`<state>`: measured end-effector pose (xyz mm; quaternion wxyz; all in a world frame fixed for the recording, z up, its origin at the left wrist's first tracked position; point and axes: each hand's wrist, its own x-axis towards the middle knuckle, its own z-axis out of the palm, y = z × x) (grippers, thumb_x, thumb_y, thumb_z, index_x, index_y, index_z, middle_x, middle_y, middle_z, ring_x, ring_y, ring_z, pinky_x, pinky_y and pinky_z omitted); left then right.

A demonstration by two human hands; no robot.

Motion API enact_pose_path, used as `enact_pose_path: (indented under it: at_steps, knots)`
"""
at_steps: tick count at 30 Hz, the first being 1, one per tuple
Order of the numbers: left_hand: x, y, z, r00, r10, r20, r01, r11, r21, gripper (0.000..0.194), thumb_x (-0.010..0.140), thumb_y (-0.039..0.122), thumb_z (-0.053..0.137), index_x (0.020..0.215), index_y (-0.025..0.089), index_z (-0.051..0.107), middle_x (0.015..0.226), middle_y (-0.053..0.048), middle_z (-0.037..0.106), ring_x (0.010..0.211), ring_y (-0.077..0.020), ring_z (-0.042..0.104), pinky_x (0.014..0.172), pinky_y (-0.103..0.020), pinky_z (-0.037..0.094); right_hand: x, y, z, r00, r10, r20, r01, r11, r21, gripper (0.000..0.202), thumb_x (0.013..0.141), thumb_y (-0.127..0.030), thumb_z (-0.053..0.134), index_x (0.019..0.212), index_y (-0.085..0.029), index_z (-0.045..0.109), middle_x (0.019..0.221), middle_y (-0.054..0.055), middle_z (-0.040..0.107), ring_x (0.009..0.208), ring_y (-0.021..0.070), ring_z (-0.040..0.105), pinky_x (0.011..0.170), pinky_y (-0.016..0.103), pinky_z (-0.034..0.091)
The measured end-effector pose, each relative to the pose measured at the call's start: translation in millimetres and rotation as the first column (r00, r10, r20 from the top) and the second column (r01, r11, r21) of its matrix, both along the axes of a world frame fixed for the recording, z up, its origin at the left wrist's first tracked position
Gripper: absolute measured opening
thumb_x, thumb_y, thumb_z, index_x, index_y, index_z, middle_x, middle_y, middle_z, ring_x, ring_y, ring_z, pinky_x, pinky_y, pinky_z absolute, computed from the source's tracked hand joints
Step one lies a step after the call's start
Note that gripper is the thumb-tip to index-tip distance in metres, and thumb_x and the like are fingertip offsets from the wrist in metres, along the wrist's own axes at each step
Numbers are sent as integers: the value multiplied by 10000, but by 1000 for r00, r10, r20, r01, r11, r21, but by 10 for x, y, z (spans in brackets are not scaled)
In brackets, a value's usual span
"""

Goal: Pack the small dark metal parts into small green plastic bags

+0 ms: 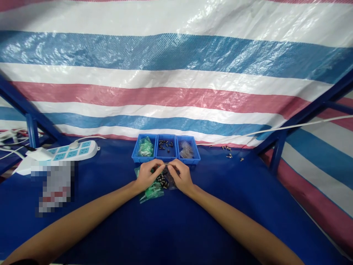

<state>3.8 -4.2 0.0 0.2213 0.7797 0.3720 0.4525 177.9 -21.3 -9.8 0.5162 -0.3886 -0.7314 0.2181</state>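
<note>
My left hand [149, 174] and my right hand [181, 175] meet fingertip to fingertip just in front of three blue bins. Both are closed in a pinch on a small thin item between them, too small to name. Beneath them on the blue table lie green plastic bags [151, 193], a pile of small dark metal parts [163, 180] and a clear bag [172, 181]. The left bin [143, 159] holds green bags, the middle bin [166, 156] small dark parts, and the right bin [189, 161] clear bags.
A white power strip [66, 152] with cables lies at the left, near a pixelated patch. Several small screws [229, 156] are scattered at the back right. Blue frame bars [278, 151] rise on both sides. Striped sheeting [176, 99] hangs behind, with a white cable across its right side.
</note>
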Motion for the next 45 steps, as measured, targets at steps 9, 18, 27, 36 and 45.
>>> enact_pose_path:
  at_steps: [9, 18, 27, 36, 45]
  knots:
    - [-1, -22, 13, 1000, 25, 8, -25, 999, 26, 184, 885, 301, 556, 823, 155, 650, 708, -17, 674, 624, -121, 617, 627, -216, 479, 7, -4, 11, 1000, 5, -1, -5, 1000, 11, 174, 923, -258, 476, 828, -184, 601, 727, 15, 556, 651, 139, 523, 616, 267, 419]
    - [1, -7, -25, 995, 25, 92, -22, 999, -38, 151, 885, 288, 556, 913, 161, 633, 833, -34, 681, 664, -118, 638, 610, -202, 502, -7, -10, 0, 999, -29, -25, 30, 999, 11, 139, 901, -253, 512, 875, -179, 626, 728, 14, 590, 626, 132, 534, 602, 254, 426]
    - [-4, 7, -50, 995, 18, 95, -15, 999, -35, 139, 882, 271, 558, 955, 170, 619, 804, -11, 663, 562, -81, 585, 547, -182, 467, -6, -40, 19, 997, -56, -55, 56, 998, -6, 134, 895, -253, 514, 914, -183, 626, 734, 9, 595, 627, 131, 549, 611, 250, 435]
    - [-9, 14, -87, 984, -5, 176, 23, 995, -97, 215, 891, 291, 543, 1080, 190, 536, 800, 8, 583, 505, -51, 515, 474, -161, 420, 24, 27, 248, 987, -157, -26, 158, 987, 21, 180, 885, -255, 513, 773, -164, 620, 665, 6, 562, 582, 118, 502, 580, 238, 412]
    - [-13, 29, -128, 979, -18, 202, 42, 992, -115, 227, 909, 283, 506, 1122, 204, 497, 832, 5, 554, 498, -44, 481, 435, -159, 376, 373, 251, 698, 959, -274, 73, 282, 950, -135, 199, 834, -313, 545, 726, -170, 630, 520, -51, 466, 488, 92, 415, 518, 210, 360]
